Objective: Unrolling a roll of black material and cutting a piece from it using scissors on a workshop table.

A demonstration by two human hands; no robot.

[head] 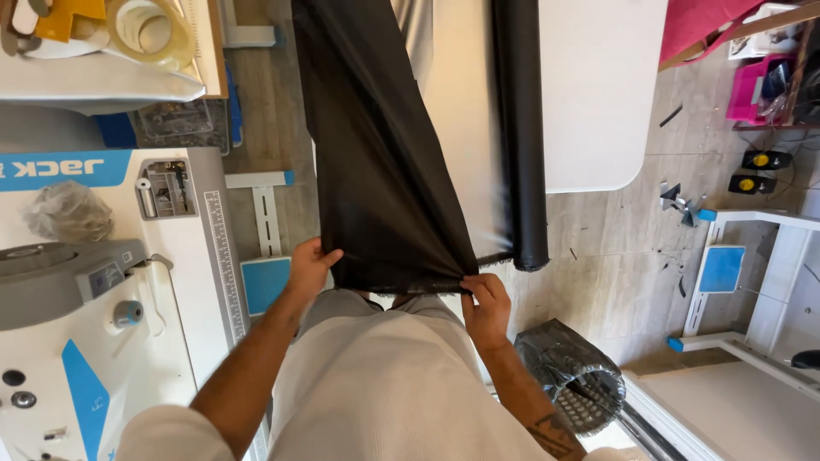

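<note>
White and blue, a sewing machine [64,282] fills the near left, its table [192,282] carrying a printed ruler strip [224,265] along the right edge. Far left, a roll of clear tape [152,30] lies on a cluttered shelf.

Toward the middle, the left hand [309,266] pinches the near left corner of a sheet of black fabric [380,171], fingers curled over the hem and thumb tucked under. The fabric hangs taut in a long panel that runs from the person's waist, near, up and away to the far edge of the view. Its near hem stretches straight between both hands, just above the person's pale shirt.

The right hand [487,309] grips the near right corner of the same hem, fingertips closed on the cloth. Just right of the panel, a black fabric roll [521,128] lies along a white table [598,85], one end overhanging the near edge.

Near right, a basket [574,384] lined with a dark plastic bag stands on the tiled floor [623,256]. Further right is a white frame with a blue pedal [720,269].
</note>
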